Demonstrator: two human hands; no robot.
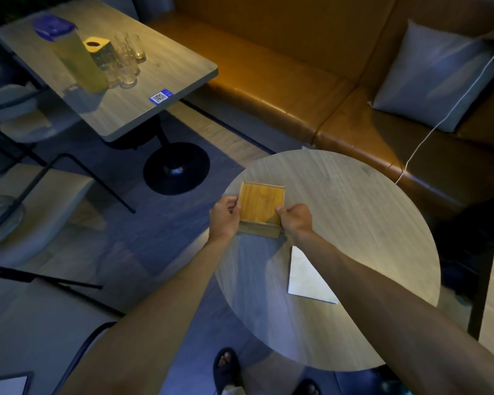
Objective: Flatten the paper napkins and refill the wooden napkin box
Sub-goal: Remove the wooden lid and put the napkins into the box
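Observation:
A square wooden napkin box (260, 205) sits near the left edge of the round table (354, 218), its flat wooden top facing up. My left hand (225, 216) grips the box's left side. My right hand (295, 219) grips its right near corner. A white paper napkin stack (304, 276) lies flat on the table closer to me, partly hidden under my right forearm. I cannot see inside the box.
A rectangular table (166, 67) at the far left carries a pitcher (77, 61), several glasses (127, 59) and a blue QR sticker. An orange bench sofa (297, 81) with a grey cushion (434, 75) runs behind. Chairs stand at the left.

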